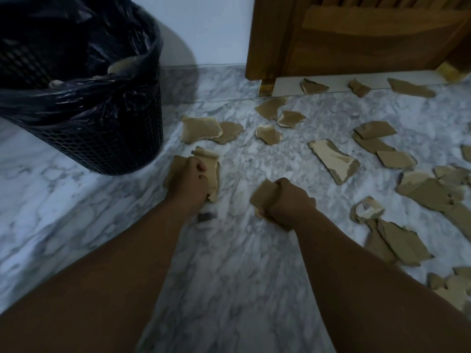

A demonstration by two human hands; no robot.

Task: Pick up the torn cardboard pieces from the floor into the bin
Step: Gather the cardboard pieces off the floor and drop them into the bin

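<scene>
White-and-grey marble floor (229,263) carries many scattered torn brown cardboard pieces (334,160), most lying to the right below a wooden door (356,39). At the upper left stands a black mesh bin (122,138) lined with a black plastic bag (76,98). The left hand (190,183) clenches a pale torn cardboard scrap (212,171); the right hand (290,200) grips a brown cardboard scrap (262,196).

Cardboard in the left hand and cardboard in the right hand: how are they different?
The left hand grips pale cardboard with peeled, curling edges; the right hand grips plain brown cardboard. The pale cardboard is nearer the black mesh bin; the plain brown cardboard is farther from it. Both are torn pieces held in curled fingers, down by the marble floor.
</scene>
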